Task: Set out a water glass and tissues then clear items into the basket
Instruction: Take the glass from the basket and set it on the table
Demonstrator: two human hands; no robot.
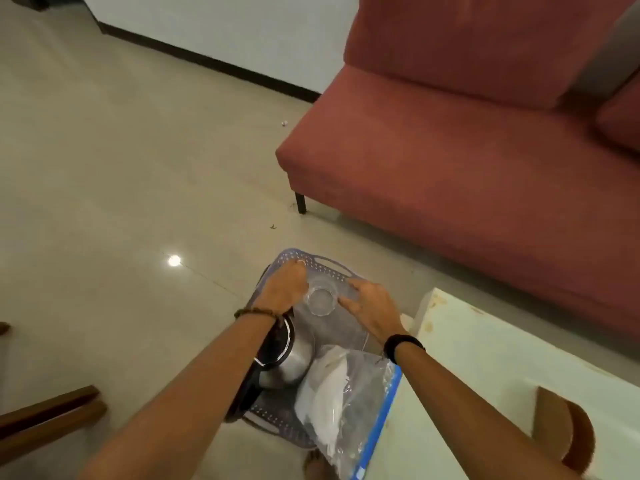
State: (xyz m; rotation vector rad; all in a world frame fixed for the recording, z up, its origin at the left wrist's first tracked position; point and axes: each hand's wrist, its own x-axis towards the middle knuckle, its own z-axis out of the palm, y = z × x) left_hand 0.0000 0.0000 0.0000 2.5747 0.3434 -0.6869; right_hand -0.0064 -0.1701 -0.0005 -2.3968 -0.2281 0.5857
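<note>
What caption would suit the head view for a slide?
Both hands, left hand and right hand, around a clear glass over a lavender basket holding a steel kettle and bagged tissues.

A glossy beige tiled floor (121, 168) reflects a ceiling light left of the hands. Beyond them stands a red sofa (450, 161) against a white wall (225, 26).

We see a lavender basket (322, 259) with a dotted hole pattern and a clear glass (320, 297). Sofa (467, 161) dusty red, bag (349, 410) clear with blue edge, kettle (289, 362) silver and black.
</note>
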